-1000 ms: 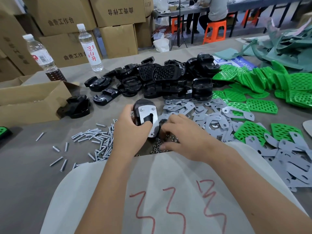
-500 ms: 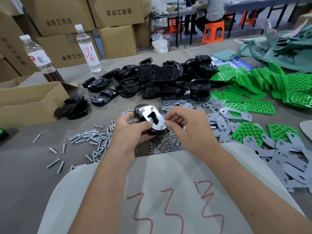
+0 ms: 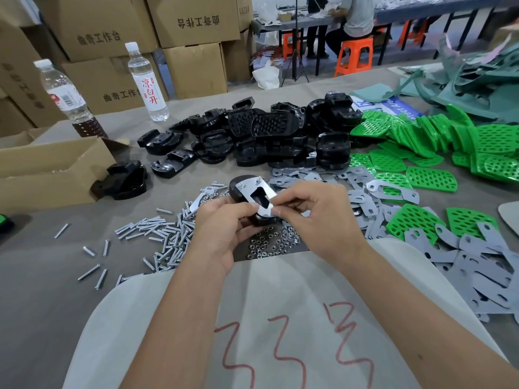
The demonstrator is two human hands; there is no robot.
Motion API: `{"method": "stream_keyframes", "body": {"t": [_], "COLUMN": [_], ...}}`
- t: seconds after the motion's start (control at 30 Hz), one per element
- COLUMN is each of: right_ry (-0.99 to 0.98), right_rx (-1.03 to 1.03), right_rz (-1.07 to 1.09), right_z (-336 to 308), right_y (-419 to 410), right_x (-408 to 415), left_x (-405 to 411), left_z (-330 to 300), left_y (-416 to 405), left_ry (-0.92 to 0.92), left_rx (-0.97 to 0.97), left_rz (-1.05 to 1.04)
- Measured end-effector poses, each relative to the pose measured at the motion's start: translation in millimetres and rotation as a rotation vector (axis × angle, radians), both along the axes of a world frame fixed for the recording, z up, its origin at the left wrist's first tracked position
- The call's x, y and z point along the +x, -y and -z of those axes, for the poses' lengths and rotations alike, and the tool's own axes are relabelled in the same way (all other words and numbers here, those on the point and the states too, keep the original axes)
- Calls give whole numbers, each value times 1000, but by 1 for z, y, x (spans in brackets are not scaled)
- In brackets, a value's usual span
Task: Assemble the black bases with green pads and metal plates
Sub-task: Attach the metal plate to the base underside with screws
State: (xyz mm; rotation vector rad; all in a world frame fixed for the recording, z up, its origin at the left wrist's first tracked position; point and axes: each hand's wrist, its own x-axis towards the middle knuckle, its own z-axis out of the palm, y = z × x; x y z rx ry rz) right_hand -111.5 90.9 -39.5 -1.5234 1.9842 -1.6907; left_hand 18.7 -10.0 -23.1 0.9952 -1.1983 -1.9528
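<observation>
Fastening step was in hand: left hand [image 3: 222, 228] gripped black base [image 3: 238, 189] above the table [image 3: 42, 248], right hand [image 3: 317, 217] pinched metal plate [image 3: 259, 196] corner, apparently seating a nut; tightening likely next.

Held black base [image 3: 238, 189]: glossy moulded plastic. Metal plate [image 3: 257, 192] on it: bright, polished. Green pads [image 3: 431, 178]: perforated matt plastic. Loose screws [image 3: 157, 228]: shiny metal. Tabletop [image 3: 42, 276]: matt grey covering. Box [image 3: 42, 169]: plain brown cardboard.
</observation>
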Motion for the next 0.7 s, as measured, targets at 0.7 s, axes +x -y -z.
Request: {"method": "stream_keyframes", "body": {"t": [0.7], "right_ry": [269], "right_rx": [149], "right_rz": [-161], "right_z": [-2], "right_y": [-4], "right_x": [-9], "left_x": [0], "left_z": [7], "left_y": [1], "left_ry": [30], "left_rx": [-167], "left_rz": [34]}}
